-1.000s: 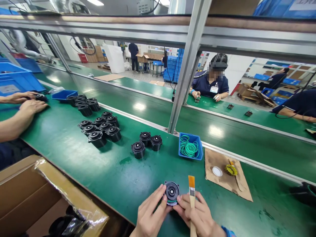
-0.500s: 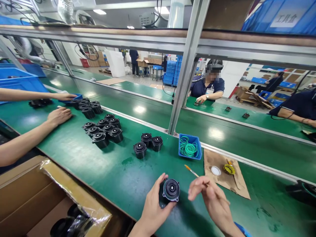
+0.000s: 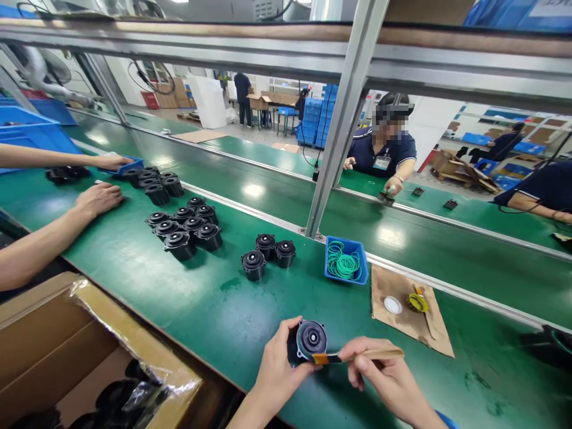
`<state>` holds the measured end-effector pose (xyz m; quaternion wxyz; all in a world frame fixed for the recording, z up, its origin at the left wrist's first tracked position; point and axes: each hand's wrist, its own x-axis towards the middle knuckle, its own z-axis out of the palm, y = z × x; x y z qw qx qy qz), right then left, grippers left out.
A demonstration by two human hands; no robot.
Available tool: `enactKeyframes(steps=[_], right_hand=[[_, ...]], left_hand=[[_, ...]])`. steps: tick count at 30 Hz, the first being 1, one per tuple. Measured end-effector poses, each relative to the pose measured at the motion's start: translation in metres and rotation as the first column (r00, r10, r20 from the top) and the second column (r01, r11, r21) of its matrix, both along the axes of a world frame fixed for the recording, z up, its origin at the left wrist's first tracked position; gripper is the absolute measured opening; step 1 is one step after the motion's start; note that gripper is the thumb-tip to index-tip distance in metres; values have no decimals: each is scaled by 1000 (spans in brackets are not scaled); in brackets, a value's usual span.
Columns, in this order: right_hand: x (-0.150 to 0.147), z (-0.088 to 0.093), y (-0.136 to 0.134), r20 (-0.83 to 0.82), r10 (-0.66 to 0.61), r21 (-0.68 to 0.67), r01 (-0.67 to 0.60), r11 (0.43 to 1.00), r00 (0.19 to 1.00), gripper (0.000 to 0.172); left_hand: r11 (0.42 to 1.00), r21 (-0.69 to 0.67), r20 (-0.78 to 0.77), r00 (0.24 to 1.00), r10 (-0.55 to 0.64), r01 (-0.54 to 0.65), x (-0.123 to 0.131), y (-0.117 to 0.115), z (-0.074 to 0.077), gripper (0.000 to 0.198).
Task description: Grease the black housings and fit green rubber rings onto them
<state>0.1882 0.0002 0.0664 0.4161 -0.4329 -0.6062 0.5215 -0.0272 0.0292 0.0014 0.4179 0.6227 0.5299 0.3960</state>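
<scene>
My left hand [image 3: 279, 363] grips a round black motor housing [image 3: 311, 337] with small screw lugs at its rim, its top tilted up toward me. In my right hand [image 3: 379, 372] is a small brush [image 3: 333, 358] with a wooden handle. Its orange bristles touch the lower right rim of the housing. Beyond my hands stand three similar black housings [image 3: 253, 263] and a blue bin [image 3: 367, 275] of green rubber rings [image 3: 345, 265]. A stained cardboard sheet [image 3: 379, 286] on the right carries a yellow tub [image 3: 417, 302] and a white lid [image 3: 393, 305].
More black housings [image 3: 179, 243] stand in groups to the left, near a co-worker's hands [image 3: 100, 198]. An open carton [image 3: 147, 363] sits at the lower left. A metal post [image 3: 333, 149] rises behind the bench. Across the line, another person [image 3: 379, 149] handles a part.
My right hand has swung the brush round so its bristles now meet the housing's rim. My left hand keeps its hold. The person opposite has reached forward with a part.
</scene>
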Motion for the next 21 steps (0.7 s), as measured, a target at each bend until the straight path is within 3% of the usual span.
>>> enactKeyframes(steps=[9,13,21], right_hand=[[-5,-1,4,167,76,269,-119,956,983,25],[2,3,7,262,107,298,-185,936,959,25],[10,13,11,329,83,317,-193,929,941,26]], left_hand=[[999,44,-10,1000,-16,16,-1,0,-3,64],[998,55,-25,1000,-3,5,-1,-1,-1,65],[996,89,-19,1000,-11,12,-2,-1,-3,68]])
